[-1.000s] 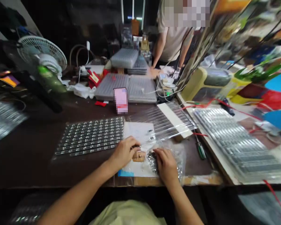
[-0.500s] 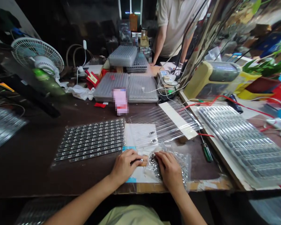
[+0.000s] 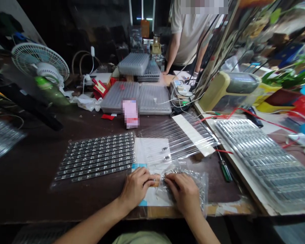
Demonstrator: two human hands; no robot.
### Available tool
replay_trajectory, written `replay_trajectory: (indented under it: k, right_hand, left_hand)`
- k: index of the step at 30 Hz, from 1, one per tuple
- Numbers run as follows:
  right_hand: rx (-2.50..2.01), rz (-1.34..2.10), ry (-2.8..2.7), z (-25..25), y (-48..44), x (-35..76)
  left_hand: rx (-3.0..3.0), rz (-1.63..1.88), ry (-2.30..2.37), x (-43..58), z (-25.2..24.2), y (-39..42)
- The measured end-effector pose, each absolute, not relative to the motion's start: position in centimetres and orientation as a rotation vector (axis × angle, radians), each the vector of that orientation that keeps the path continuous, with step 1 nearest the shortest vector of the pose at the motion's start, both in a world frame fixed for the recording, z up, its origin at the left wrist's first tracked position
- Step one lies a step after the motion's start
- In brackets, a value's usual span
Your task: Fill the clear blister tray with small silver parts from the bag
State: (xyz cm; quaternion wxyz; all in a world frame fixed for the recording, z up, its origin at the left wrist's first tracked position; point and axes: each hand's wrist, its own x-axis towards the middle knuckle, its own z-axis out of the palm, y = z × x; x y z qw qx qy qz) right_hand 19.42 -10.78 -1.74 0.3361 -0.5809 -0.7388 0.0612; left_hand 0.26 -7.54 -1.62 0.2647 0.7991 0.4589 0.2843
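Left grip (image 3: 136,188) curls closed on a small tan piece (image 3: 156,180) while right grip (image 3: 183,193) clasps a clear plastic bag (image 3: 200,189) of small metal parts (image 3: 170,175) just beside it.

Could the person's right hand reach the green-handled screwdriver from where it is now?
Probably yes. The right hand rests on a clear plastic bag, and the green-handled screwdriver lies on the dark tabletop just past the bag's edge. Nothing stands between them.

bag (image 3: 199,189) contents: hidden by right hand (image 3: 184,196) | pink box (image 3: 130,113): pixelated | co-worker (image 3: 190,37): head cut off
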Motion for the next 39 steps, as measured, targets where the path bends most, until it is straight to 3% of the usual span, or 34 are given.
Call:
replay_trajectory:
  k: [6,12,19,29,39]
  right_hand:
    - [-1.503,0.197,-1.954,-2.3,-10.2,15.9]
    - [-1.52,0.08,-2.006,-2.5,-10.3,16.0]
    - [-1.534,-0.217,-2.199,-2.9,-11.2,20.8]
    - [-1.474,-0.074,-1.929,-3.7,-11.4,20.7]
    - [-1.465,-0.05,-1.902,-3.8,-11.6,20.9]
  left_hand:
    - [1.549,1.034,1.19,-1.2,-2.5,-5.8]
    - [1.284,1.013,1.112,-1.9,-2.6,-5.1]
    - [1.523,0.95,1.203,-1.0,-1.2,-4.9]
    - [2.12,0.844,1.1,1.9,-1.5,-7.1]
    - [2.191,0.807,1.077,1.9,-2.3,-7.1]
